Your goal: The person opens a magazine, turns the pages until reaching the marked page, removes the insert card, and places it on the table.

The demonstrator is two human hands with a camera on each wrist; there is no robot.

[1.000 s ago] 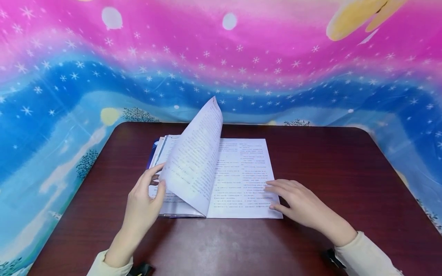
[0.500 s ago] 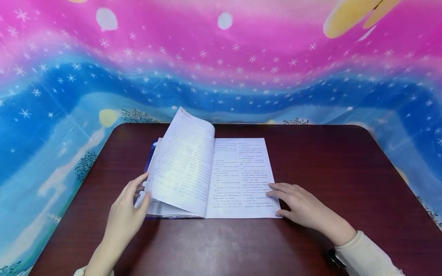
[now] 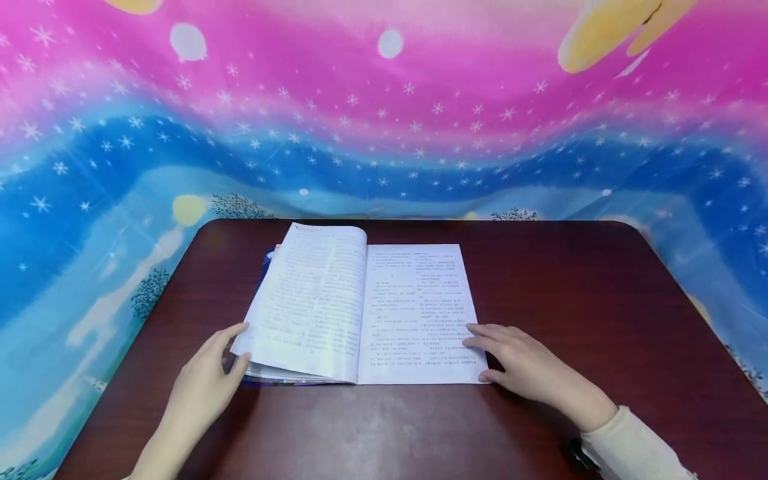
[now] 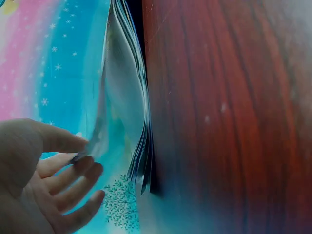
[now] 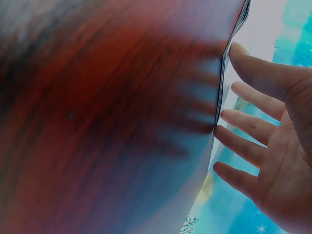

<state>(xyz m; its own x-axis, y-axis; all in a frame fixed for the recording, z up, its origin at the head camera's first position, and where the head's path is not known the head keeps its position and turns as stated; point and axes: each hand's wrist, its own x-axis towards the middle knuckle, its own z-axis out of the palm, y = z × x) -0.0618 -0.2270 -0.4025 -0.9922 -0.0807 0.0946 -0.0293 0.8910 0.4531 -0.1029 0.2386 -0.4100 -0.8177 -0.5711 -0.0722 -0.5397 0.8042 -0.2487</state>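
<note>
An open magazine (image 3: 417, 313) printed with columns of small text lies on the table. Its left-hand page (image 3: 306, 300) is lifted a little over the stack beneath, bowed along the spine. At that page's lower left corner my left hand (image 3: 204, 377) pinches the paper between thumb and fingers; the left wrist view shows the raised page (image 4: 100, 122) apart from the other sheets (image 4: 141, 97). My right hand (image 3: 531, 363) rests with spread, extended fingers at the right page's outer edge. In the right wrist view the thumb (image 5: 263, 73) touches the paper near its edge.
The dark reddish-brown table (image 3: 588, 287) has a glossy grain and rounded far corners. Behind it and at its sides hangs a pink and blue cloth (image 3: 384, 133) printed with snowflakes. A blue cover edge (image 3: 265, 263) shows under the left pages.
My left hand has drawn the page leftward and down, from nearly upright to almost flat over the left stack. My right hand stays at the right edge, shifted only slightly.
</note>
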